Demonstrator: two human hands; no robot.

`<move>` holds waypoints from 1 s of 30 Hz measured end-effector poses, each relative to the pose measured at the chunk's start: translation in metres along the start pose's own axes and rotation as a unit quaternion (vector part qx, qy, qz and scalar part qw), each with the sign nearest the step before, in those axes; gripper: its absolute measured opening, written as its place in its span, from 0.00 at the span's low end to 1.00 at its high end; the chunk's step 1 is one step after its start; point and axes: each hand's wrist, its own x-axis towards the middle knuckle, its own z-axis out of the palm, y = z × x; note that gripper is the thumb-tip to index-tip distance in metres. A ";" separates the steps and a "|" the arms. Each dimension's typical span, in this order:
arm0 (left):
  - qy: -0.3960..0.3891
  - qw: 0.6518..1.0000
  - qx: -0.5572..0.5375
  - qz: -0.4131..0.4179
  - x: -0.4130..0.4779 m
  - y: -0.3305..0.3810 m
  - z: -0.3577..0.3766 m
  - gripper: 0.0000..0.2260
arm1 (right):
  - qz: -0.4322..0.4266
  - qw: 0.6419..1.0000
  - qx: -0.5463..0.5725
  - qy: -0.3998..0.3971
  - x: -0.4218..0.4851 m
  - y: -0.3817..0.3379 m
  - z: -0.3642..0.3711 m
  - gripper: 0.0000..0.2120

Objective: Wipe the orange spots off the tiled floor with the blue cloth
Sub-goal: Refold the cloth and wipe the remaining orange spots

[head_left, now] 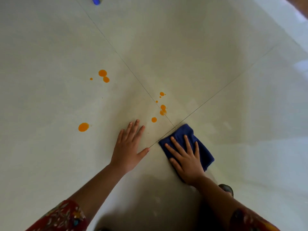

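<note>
Nearest the camera, two patterned sleeves (66,214) led out to both hands laid flat on the tiled floor (208,67). The right hand (185,159) pressed down on the folded blue cloth (205,153) with its fingers (177,145) spread. The cloth's long axis ran up-left, and its far corner touched the crossing of the tile joints. The left hand (129,147) rested bare on the tile beside it, fingers straight and a little apart, holding nothing.

The nearest orange spots (154,119) lay just beyond the cloth, ahead and left along the joint, so the right hand likely needed only a short push forward-left. A larger spot (83,127) sat well left of the left hand, and a pair (102,73) lay farther off. A small blue object (96,0) lay at the far edge.
</note>
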 end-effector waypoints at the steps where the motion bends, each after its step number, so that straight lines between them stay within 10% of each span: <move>1: 0.002 1.000 0.007 -0.002 -0.001 -0.001 0.002 0.36 | 0.016 1.000 0.010 0.001 -0.004 0.005 0.002 0.24; 6: 0.015 1.000 0.015 -0.014 -0.004 0.000 0.007 0.38 | 0.228 0.967 0.106 0.052 0.054 0.018 -0.017 0.24; 13: -0.013 1.000 0.004 -0.016 0.002 -0.004 0.006 0.43 | -0.068 0.997 0.009 0.026 0.007 -0.033 0.000 0.23; 19: -0.014 1.000 0.003 -0.018 0.002 -0.003 0.006 0.44 | 0.072 0.994 0.026 0.074 0.070 -0.020 -0.026 0.26; 26: -0.027 1.000 -0.013 -0.005 0.002 -0.006 0.003 0.50 | -0.153 0.983 -0.045 0.090 0.040 -0.024 0.000 0.23; 30: -0.020 1.000 0.000 -0.015 0.002 -0.006 0.005 0.51 | 0.021 0.992 0.010 0.127 0.095 -0.017 -0.019 0.23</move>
